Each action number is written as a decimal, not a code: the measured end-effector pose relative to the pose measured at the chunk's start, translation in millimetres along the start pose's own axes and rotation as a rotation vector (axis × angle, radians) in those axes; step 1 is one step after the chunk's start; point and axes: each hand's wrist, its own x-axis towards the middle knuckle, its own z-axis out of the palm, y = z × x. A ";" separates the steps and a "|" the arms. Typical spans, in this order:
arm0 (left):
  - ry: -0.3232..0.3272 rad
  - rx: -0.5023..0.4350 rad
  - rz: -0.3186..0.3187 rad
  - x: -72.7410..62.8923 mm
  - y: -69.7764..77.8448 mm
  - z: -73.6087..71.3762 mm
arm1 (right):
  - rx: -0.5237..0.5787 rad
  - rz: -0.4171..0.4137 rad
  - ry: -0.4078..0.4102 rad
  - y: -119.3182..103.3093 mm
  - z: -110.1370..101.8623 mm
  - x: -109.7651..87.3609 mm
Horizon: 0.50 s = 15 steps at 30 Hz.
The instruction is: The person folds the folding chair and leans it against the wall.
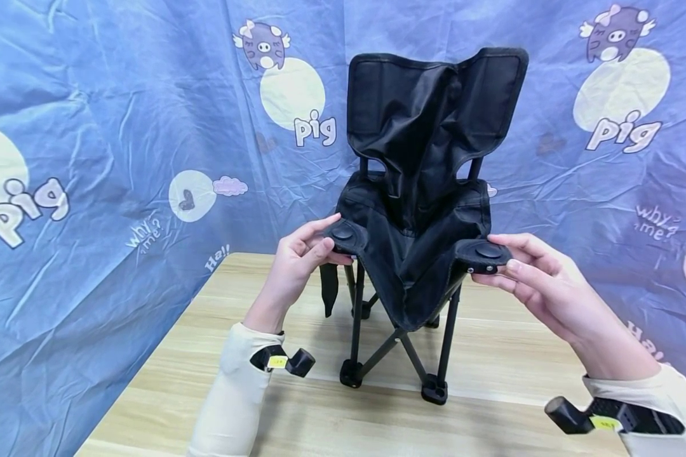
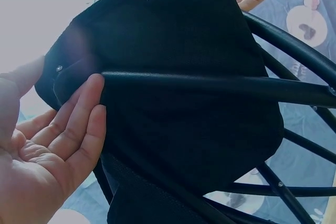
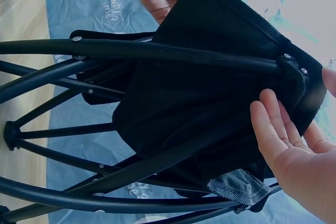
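Note:
A small black folding chair [image 1: 403, 254] stands partly unfolded on the table, its fabric seat sagging in a V between the front corners. My left hand [image 1: 297, 254] pinches the left front corner, thumb and fingers around its round black cap [image 1: 343, 233]. On the other side, my right hand [image 1: 549, 279] holds the right front corner [image 1: 483, 252] the same way. From below, the left wrist view shows fingertips against the seat's underside [image 2: 173, 40], by a leg tube [image 2: 220, 85]. Two rivets show near the right hand's fingers [image 3: 270, 124] in the right wrist view.
The wooden table [image 1: 206, 355] carries the chair's feet [image 1: 434, 388]. Behind and to the left hangs a blue cloth [image 1: 120, 127] printed with pigs and words. A black strap [image 1: 329, 289] dangles below the seat's left side. Each sleeve has a wrist camera [image 1: 300, 362].

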 end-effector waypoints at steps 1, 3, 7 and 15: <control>0.001 0.001 -0.002 0.3 0.1 0.5 | 0.020 -0.005 -0.006 0.4 -0.4 0.4; 0.003 0.002 -0.004 1.0 -0.1 1.1 | 0.011 -0.008 -0.003 0.4 0.0 1.5; 0.003 0.002 -0.001 2.5 0.1 2.9 | 0.028 -0.014 0.001 0.3 1.4 3.3; 0.002 0.012 0.000 5.1 0.3 6.9 | 0.014 -0.001 0.014 0.8 3.3 8.8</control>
